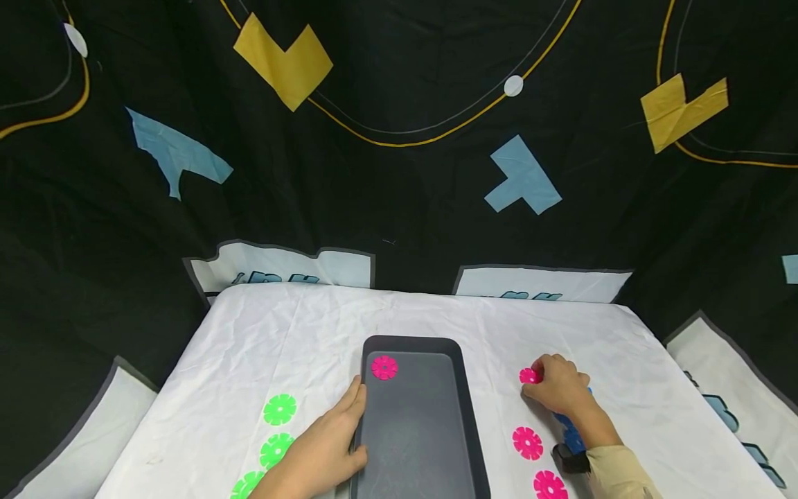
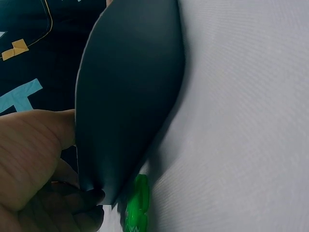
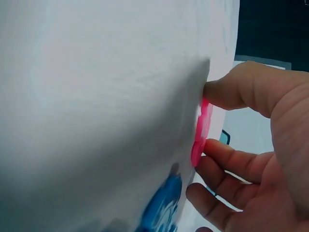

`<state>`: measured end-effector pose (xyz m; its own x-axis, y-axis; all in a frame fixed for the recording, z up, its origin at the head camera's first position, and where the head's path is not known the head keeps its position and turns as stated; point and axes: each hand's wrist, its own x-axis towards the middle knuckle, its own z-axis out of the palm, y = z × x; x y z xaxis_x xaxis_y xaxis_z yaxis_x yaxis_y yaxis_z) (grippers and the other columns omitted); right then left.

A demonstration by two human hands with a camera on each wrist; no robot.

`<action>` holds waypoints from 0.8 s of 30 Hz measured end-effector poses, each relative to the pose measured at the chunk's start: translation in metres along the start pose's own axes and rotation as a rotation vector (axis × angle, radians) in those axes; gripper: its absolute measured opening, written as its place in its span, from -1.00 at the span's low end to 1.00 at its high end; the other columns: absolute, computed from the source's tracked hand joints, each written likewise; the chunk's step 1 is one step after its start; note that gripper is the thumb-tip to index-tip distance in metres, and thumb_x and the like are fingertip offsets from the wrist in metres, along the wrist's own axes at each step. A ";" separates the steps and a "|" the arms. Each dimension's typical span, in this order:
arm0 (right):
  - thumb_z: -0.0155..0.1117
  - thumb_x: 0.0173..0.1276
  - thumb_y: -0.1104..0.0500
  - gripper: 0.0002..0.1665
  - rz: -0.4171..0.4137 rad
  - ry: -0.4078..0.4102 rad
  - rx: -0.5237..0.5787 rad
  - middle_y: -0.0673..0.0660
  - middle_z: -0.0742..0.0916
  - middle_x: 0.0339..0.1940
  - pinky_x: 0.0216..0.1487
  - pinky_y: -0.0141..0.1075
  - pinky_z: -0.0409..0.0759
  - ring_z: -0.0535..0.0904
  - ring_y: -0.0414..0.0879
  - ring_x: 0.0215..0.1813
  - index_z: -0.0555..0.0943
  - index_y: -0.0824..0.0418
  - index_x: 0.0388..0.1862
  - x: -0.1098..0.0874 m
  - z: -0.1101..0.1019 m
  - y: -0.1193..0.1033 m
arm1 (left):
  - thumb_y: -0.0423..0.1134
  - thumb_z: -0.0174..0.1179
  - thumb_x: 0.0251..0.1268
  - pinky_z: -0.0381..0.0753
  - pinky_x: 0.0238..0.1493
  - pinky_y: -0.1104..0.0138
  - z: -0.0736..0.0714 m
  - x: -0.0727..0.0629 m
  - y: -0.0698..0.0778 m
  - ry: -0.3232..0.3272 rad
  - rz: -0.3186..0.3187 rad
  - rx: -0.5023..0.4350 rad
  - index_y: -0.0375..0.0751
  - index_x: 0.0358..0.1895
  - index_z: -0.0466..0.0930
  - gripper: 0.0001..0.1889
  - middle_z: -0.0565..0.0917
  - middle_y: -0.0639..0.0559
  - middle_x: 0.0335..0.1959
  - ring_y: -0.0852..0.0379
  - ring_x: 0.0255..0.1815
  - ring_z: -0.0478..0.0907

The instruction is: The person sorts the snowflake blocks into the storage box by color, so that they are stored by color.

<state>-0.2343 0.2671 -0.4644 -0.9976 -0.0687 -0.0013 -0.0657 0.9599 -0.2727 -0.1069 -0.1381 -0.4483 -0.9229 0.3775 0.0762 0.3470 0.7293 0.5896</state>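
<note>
My left hand (image 1: 330, 443) rests along the left rim of a dark grey rectangular tray (image 1: 470, 416), fingers straight and thumb at the edge. The left wrist view shows it against the tray's wall (image 2: 130, 96). A pink notched disc (image 1: 384, 368) lies in the tray's far left corner. To the right of the tray, my right hand (image 1: 561, 384) pinches another pink notched disc (image 3: 203, 130) by its edges, thumb on one side and fingers on the other, at the cloth's surface. Part of that disc is hidden by the fingers. Two more pink discs (image 1: 528, 443) lie nearer me.
Several green notched discs (image 1: 280, 409) form a column left of the tray. Blue notched discs (image 1: 572, 438) lie under my right wrist, partly hidden. A white cloth (image 1: 299, 326) covers the table, with a black curtain (image 1: 399, 201) behind its far edge.
</note>
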 end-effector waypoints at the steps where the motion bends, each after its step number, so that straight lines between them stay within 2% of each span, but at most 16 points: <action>1: 0.44 -0.05 0.01 -0.51 0.008 -0.013 0.003 0.11 0.56 -0.37 -0.22 0.14 0.33 0.48 0.08 -0.23 0.59 0.31 -0.22 0.001 -0.001 -0.001 | -0.31 0.25 0.00 0.39 0.24 0.00 0.000 0.000 0.000 0.000 -0.002 0.002 -0.62 0.40 0.11 -0.14 0.00 -0.43 0.50 -0.20 0.40 0.21; 7: 0.44 -0.10 -0.06 -0.51 0.057 -0.076 -0.007 0.07 0.56 -0.45 -0.23 0.08 0.29 0.47 0.01 -0.35 0.53 0.27 -0.35 0.005 -0.004 -0.005 | -0.31 0.25 -0.02 0.42 0.22 0.00 0.001 0.000 0.000 0.008 0.005 0.006 -0.63 0.39 0.13 -0.14 0.01 -0.44 0.49 -0.21 0.38 0.25; 11: 0.42 -0.12 -0.07 -0.51 0.061 -0.076 -0.029 0.06 0.56 -0.49 -0.21 0.09 0.27 0.48 -0.02 -0.40 0.51 0.27 -0.39 0.005 -0.004 -0.007 | -0.32 0.25 -0.03 0.42 0.21 0.00 0.001 0.000 0.000 0.010 0.009 0.006 -0.64 0.39 0.12 -0.13 0.01 -0.45 0.49 -0.20 0.38 0.24; 17: 0.44 -0.19 -0.04 -0.57 0.006 -0.032 -0.060 0.00 0.52 -0.58 -0.11 0.16 0.21 0.45 -0.09 -0.48 0.47 0.19 -0.47 0.001 0.000 -0.013 | -0.31 0.26 -0.03 0.43 0.21 0.01 0.002 0.000 -0.001 0.008 0.005 0.018 -0.64 0.39 0.13 -0.13 0.02 -0.45 0.49 -0.20 0.37 0.26; 24: 0.49 -0.22 -0.05 -0.52 -0.068 0.022 -0.063 -0.02 0.49 -0.58 -0.10 0.15 0.22 0.43 -0.13 -0.43 0.50 0.17 -0.41 -0.003 -0.001 -0.028 | -0.32 0.27 -0.02 0.40 0.23 0.00 0.000 -0.001 0.000 0.010 0.007 0.019 -0.64 0.39 0.13 -0.14 0.02 -0.46 0.48 -0.21 0.38 0.24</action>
<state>-0.2299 0.2403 -0.4556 -0.9909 -0.1293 0.0362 -0.1341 0.9684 -0.2102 -0.1059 -0.1378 -0.4485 -0.9219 0.3770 0.0888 0.3568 0.7373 0.5737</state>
